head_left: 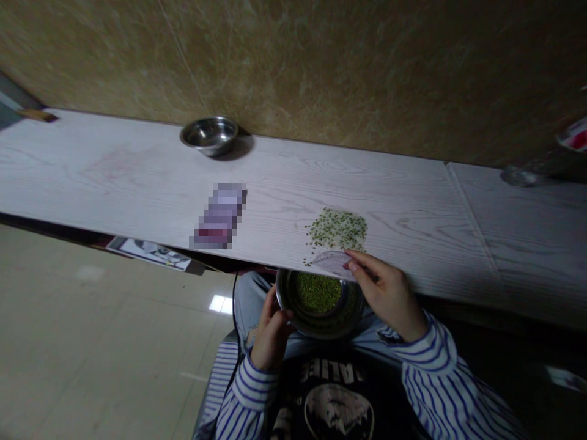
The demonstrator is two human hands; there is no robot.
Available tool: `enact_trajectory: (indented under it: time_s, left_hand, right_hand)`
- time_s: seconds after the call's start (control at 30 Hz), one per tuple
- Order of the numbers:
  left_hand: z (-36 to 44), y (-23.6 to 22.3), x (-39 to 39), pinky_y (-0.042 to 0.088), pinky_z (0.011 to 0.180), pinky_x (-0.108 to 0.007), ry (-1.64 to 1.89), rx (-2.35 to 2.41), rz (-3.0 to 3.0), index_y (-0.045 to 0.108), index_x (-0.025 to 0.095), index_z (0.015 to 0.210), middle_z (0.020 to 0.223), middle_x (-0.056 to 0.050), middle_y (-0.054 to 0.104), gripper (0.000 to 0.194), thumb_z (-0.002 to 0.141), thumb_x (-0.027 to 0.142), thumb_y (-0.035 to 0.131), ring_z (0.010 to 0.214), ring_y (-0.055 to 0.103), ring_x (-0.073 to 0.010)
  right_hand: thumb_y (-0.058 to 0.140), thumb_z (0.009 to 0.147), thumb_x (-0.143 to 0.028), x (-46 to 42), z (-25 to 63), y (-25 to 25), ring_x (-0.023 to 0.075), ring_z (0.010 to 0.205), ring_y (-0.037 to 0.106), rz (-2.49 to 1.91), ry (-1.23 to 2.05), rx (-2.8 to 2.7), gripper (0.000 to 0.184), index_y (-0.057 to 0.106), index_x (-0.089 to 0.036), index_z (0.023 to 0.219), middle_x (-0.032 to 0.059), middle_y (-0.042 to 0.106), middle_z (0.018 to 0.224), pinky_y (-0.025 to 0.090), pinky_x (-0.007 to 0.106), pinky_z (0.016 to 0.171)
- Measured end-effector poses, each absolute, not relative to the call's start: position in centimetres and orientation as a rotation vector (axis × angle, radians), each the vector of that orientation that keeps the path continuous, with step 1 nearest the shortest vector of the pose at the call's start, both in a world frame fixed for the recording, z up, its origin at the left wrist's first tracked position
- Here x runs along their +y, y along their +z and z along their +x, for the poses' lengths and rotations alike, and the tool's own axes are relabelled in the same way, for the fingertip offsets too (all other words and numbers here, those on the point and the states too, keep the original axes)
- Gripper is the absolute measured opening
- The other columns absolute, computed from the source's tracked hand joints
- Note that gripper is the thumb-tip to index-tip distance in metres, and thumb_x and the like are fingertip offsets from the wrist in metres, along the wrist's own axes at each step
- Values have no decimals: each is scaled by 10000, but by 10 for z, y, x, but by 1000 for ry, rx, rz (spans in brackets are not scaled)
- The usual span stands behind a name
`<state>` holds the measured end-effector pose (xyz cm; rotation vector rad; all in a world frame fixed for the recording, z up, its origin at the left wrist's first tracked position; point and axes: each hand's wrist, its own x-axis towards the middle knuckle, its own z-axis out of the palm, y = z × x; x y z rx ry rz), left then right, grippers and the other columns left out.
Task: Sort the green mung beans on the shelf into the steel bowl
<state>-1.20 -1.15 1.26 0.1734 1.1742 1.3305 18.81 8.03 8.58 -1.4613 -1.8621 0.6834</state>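
Note:
My left hand (270, 333) is closed on the left rim of a steel bowl (323, 330), held over my lap against the table's front edge. Many mung beans (316, 292) lie inside it. Between thumb and fingers, my right hand (380, 287) pinches a clear, half-round plastic piece that looks like a protractor (331, 261). This piece rests near the table edge, above the bowl's far rim. Just beyond it, a loose patch of green beans (337, 229) is spread on the tabletop, with a few strays to its left.
A second steel bowl (210, 135) stands by the wall on the white wood-grain table (403, 195). A pixelated flat object (221, 215) lies left of the beans. At the far right is a clear plastic bottle (527, 174). An open drawer (151, 253) juts below the table.

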Motion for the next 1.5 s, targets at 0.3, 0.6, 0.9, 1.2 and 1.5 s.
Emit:
enact_trajectory:
  time_s: [0.3,0.6,0.9,1.2,1.5]
  left_hand:
    - [-14,14,-11,540,794,-370,1322,1164,171,588,318,1345,1271,-64,662,694,667,211,689,1041,623,-275]
    - [-16,7,-12,544,838,-410,1321,1161,149,578,303,1330,1316,-86,643,674,670,207,678,1115,610,-313]
    - [-15,10,-12,551,809,-368,1328,1136,150,568,259,1343,1373,-101,608,687,671,190,692,1066,601,-279]
    - [-13,13,-12,550,811,-376,1349,1148,151,598,258,1316,1331,-95,641,668,660,180,699,1045,611,-269]
    - [-14,11,-13,545,847,-399,1354,1131,157,592,262,1338,1355,-99,638,680,671,176,689,1072,615,-283]
  right_hand:
    - [566,944,-318,83,188,85,244,984,764,-1468,670,-1847,324,760,-185,1166,107,791,1118,622,364,875]
    - [568,935,-312,80,175,88,240,931,777,-1480,646,-1798,321,766,-188,1155,100,797,1094,635,350,842]
    - [562,925,-321,84,184,85,268,883,785,-1567,522,-1784,354,768,-168,1169,122,799,1065,640,385,832]
    - [577,914,-313,87,187,87,273,914,784,-1520,464,-1739,353,773,-130,1145,139,798,1059,641,370,834]
    - [571,927,-268,82,174,84,262,903,785,-1454,491,-1818,315,777,-159,1139,125,803,1050,640,361,842]
